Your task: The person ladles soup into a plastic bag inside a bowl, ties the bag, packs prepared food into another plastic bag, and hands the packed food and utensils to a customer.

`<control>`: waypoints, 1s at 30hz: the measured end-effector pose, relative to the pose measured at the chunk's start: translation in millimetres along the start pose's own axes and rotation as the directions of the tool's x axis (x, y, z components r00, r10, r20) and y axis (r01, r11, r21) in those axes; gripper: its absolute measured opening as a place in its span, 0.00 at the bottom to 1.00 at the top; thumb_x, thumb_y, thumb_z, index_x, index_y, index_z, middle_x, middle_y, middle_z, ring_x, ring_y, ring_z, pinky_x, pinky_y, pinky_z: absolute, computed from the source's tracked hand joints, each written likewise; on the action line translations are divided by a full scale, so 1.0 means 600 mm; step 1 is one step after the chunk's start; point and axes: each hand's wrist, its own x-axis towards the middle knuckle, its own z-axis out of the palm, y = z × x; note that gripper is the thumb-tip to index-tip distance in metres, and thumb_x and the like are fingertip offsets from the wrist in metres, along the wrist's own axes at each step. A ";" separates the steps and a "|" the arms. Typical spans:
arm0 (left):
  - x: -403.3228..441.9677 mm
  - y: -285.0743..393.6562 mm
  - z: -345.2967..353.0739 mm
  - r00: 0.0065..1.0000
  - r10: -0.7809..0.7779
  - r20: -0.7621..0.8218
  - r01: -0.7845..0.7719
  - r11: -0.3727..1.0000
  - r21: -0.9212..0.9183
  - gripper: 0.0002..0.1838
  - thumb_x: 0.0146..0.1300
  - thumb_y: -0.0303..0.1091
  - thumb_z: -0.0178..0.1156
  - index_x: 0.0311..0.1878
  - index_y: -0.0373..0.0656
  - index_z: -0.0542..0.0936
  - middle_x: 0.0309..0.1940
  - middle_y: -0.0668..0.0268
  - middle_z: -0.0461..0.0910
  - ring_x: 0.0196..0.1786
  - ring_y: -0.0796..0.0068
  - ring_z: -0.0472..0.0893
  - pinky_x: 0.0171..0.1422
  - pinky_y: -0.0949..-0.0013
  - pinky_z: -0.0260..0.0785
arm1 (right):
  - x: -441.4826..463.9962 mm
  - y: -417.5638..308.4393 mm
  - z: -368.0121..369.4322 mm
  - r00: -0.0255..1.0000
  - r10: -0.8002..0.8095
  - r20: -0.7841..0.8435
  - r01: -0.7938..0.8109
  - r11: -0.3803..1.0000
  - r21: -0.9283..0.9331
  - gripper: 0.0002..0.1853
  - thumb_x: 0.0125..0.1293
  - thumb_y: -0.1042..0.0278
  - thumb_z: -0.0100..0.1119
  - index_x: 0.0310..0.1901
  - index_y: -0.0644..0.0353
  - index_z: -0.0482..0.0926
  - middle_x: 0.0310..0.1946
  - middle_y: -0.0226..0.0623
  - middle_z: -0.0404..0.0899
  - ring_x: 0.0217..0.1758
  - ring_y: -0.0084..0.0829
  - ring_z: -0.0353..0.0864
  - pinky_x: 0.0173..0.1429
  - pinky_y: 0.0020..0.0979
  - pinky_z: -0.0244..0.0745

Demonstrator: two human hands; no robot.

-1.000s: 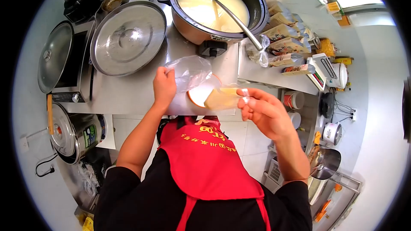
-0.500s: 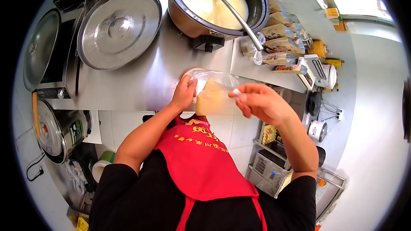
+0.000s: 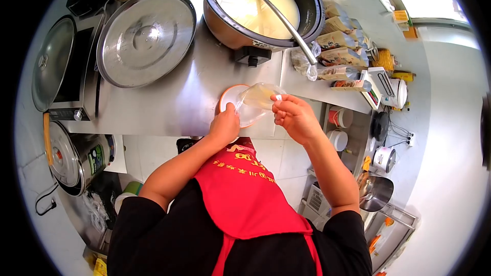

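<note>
A clear plastic bag (image 3: 260, 96) with pale yellow contents is stretched between my hands above an orange-rimmed white plate or bowl (image 3: 228, 95) at the counter's front edge. My left hand (image 3: 224, 127) is closed on the bag's left end. The fingers of my right hand (image 3: 295, 117) pinch its right end, where a small white bit shows near the fingertips. Beyond them stands a large pot (image 3: 225, 25) of pale creamy liquid, with a ladle (image 3: 286, 18) leaning in it and its handle over the rim.
A big round metal lid (image 3: 146, 61) lies on the steel counter (image 3: 169, 105). To the right are several upright packets (image 3: 340, 56) and a clear crumpled bag (image 3: 304, 64). A glass lid (image 3: 51, 66) leans at the left, above a large lidded pot (image 3: 76, 156).
The bag hung low with its contents beneath my hands; now it is raised and tilted over the plate. My right hand has drawn closer to my left, its fingers more curled.
</note>
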 end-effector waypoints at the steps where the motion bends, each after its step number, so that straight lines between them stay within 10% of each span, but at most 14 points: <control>1: 0.001 0.028 -0.020 1.000 0.029 0.011 -0.029 0.998 0.049 0.11 0.65 0.33 0.53 0.46 0.35 0.71 0.36 0.43 0.79 0.39 0.38 0.78 0.43 0.46 0.70 | 0.005 0.007 -0.003 0.999 -0.032 0.002 0.032 0.999 -0.041 0.14 0.62 0.72 0.60 0.48 0.67 0.73 0.32 0.34 0.75 0.28 0.20 0.70 0.36 0.25 0.69; 6: 0.018 0.039 -0.012 0.902 0.352 -0.249 -0.318 0.933 0.170 0.13 0.66 0.37 0.55 0.42 0.35 0.76 0.34 0.53 0.80 0.37 0.53 0.80 0.44 0.56 0.71 | 0.041 0.069 -0.012 0.999 -0.039 -0.004 0.039 0.998 0.048 0.16 0.61 0.73 0.60 0.49 0.68 0.73 0.32 0.35 0.75 0.27 0.20 0.70 0.35 0.24 0.69; 8: 0.013 0.047 -0.010 0.982 -0.045 0.182 0.136 0.841 -0.524 0.14 0.68 0.42 0.57 0.44 0.39 0.79 0.36 0.66 0.81 0.40 0.71 0.78 0.46 0.65 0.68 | 0.050 0.096 -0.009 0.996 -0.084 -0.026 0.082 0.995 -0.061 0.17 0.60 0.74 0.60 0.50 0.69 0.72 0.31 0.34 0.76 0.28 0.21 0.72 0.33 0.24 0.69; 11: 0.004 0.062 -0.023 0.862 -0.237 0.449 0.498 0.562 -0.660 0.14 0.70 0.43 0.55 0.44 0.41 0.79 0.39 0.69 0.79 0.43 0.78 0.76 0.47 0.70 0.67 | 0.042 0.128 0.011 0.983 -0.179 -0.031 0.167 0.957 -0.238 0.17 0.62 0.73 0.56 0.51 0.71 0.71 0.31 0.38 0.78 0.30 0.26 0.76 0.35 0.27 0.72; 18: -0.023 0.083 -0.008 0.855 -0.197 0.480 0.519 0.299 -0.801 0.10 0.72 0.37 0.51 0.45 0.41 0.77 0.39 0.66 0.79 0.44 0.74 0.77 0.51 0.69 0.70 | -0.041 0.121 0.038 0.896 -0.436 0.086 0.340 0.547 -0.765 0.18 0.63 0.74 0.51 0.55 0.67 0.69 0.37 0.58 0.80 0.41 0.59 0.80 0.45 0.46 0.76; 22: -0.033 0.100 -0.006 0.841 -0.237 0.486 0.540 0.313 -0.782 0.10 0.70 0.33 0.53 0.49 0.42 0.78 0.41 0.70 0.79 0.39 0.81 0.73 0.42 0.76 0.65 | -0.048 0.137 -0.012 0.799 -0.598 0.068 0.467 0.545 -0.696 0.17 0.63 0.69 0.56 0.53 0.63 0.76 0.39 0.50 0.83 0.36 0.41 0.85 0.43 0.35 0.78; 29: -0.032 0.111 -0.001 0.877 -0.279 0.391 0.480 0.521 -0.706 0.10 0.69 0.35 0.56 0.49 0.45 0.81 0.44 0.76 0.81 0.35 0.88 0.67 0.38 0.81 0.58 | 0.142 0.217 -0.146 0.666 -0.685 -0.295 0.028 0.419 -0.908 0.10 0.61 0.67 0.58 0.41 0.62 0.81 0.31 0.48 0.83 0.35 0.46 0.84 0.40 0.41 0.78; 30: -0.033 0.113 -0.002 0.881 -0.267 0.391 0.473 0.542 -0.695 0.10 0.68 0.38 0.56 0.49 0.48 0.81 0.44 0.77 0.80 0.37 0.87 0.68 0.41 0.78 0.58 | 0.149 0.208 -0.146 0.773 -0.553 -0.310 0.015 0.505 -0.863 0.11 0.61 0.66 0.59 0.41 0.64 0.81 0.32 0.49 0.83 0.34 0.46 0.83 0.41 0.40 0.78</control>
